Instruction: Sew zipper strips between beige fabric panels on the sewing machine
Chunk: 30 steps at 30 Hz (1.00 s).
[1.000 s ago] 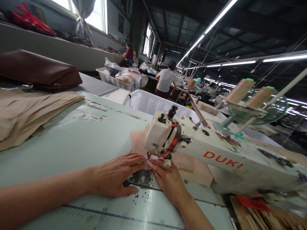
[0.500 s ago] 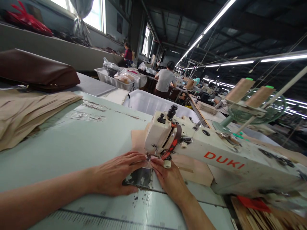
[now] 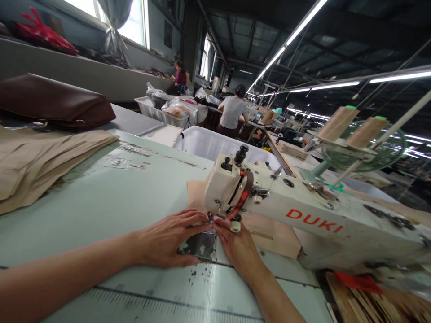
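A white sewing machine (image 3: 269, 206) with red lettering stands on the pale green table. Under its head lies a flat beige piece of material (image 3: 195, 194), which shows again to the right of my right hand, where a slit-like opening runs through it. My left hand (image 3: 168, 240) rests flat, fingers stretched to the presser foot (image 3: 210, 218) and thumb spread out over the worn metal plate (image 3: 198, 246). From the right, my right hand (image 3: 235, 244) lies low with its fingers extended to the foot's other side. Its fingertips are partly hidden by the machine.
Stacked beige pieces (image 3: 50, 163) and a dark brown leather bag (image 3: 55, 101) lie at the left. Behind the machine is a white plastic bin (image 3: 202, 141). Two thread cones (image 3: 338, 123) stand at the right, near a green fan (image 3: 387, 146). A co-worker (image 3: 233, 110) sits farther back.
The view has shifted slightly. Both hands stay at the presser foot, with the left hand and its thumb a little higher in the picture. Little else differs.
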Motion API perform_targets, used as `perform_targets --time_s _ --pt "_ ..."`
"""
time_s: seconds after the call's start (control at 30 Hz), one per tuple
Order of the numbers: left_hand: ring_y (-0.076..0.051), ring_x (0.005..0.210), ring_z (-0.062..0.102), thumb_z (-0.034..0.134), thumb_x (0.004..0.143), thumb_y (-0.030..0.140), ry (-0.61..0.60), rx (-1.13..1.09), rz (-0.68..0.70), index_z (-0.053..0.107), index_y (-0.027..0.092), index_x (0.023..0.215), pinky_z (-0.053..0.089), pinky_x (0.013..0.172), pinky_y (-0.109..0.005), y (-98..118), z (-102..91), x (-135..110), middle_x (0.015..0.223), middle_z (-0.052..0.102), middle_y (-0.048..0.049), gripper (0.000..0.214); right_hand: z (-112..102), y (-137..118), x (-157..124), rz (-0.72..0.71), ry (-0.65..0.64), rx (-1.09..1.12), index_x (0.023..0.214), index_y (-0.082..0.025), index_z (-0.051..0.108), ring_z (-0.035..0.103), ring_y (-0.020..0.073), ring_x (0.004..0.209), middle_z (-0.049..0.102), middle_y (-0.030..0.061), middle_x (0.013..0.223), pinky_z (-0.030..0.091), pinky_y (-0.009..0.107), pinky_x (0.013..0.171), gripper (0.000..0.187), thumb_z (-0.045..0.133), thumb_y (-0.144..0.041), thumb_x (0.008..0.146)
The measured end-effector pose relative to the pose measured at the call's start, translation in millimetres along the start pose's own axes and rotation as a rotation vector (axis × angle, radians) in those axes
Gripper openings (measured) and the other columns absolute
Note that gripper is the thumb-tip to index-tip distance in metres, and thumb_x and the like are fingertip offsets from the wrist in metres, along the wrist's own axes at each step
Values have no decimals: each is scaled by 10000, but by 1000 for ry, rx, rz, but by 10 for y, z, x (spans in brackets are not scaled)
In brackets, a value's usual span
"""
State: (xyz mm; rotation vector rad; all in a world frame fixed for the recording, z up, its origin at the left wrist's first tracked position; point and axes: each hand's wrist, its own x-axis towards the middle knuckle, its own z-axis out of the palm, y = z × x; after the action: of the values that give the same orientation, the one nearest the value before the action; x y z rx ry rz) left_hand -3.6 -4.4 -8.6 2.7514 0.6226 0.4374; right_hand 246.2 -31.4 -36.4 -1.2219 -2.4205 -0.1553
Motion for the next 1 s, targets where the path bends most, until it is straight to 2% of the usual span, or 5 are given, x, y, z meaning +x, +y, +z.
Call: perform_targets --time_s 0.3,0.47,0.7,0.8,1.0 --pt "-315 1372 450 609 930 503 73 113 -7 449 257 1489 272 1205 -479 3 30 -47 1486 484 -113 631 -216 159 -118 147 -28 -44 1305 -231 624 607 223 1167 650 91 1274 500 404 1014 322 468 -305 1033" --pt "-287 1220 584 492 1003 271 320 223 -148 517 255 1422 426 1088 -432 509 255 -606 1363 592 -112 420 -537 -26 -747 388 42 -140 1267 -117 597 651 316 1083 671 187 1179 541 482 869 439 268 -327 1065" --pt "-161 603 611 560 950 531 114 -756 -507 683 203 930 471 542 -223 1378 787 -1095 734 656 -24 351 -725 -1236 -1141 288 -149 189 960 -244 619 663 179 771 667 13 867 533 266 689 184 451 -180 997" --pt "-157 622 577 591 894 640 159 -1167 -626 632 152 845 453 548 -219 1464 905 -929 716 609 -26 493 -672 -1291 -977 142 -152 110 1084 -245 619 634 208 968 653 33 1099 544 312 834 282 522 -43 914" --pt "-134 559 486 687 818 643 294 -1213 -659 532 170 761 453 498 -227 1547 1011 -817 653 499 12 501 -485 -1160 -749 176 -132 -36 1186 -215 598 599 241 974 607 68 1051 585 350 761 364 537 -22 883"
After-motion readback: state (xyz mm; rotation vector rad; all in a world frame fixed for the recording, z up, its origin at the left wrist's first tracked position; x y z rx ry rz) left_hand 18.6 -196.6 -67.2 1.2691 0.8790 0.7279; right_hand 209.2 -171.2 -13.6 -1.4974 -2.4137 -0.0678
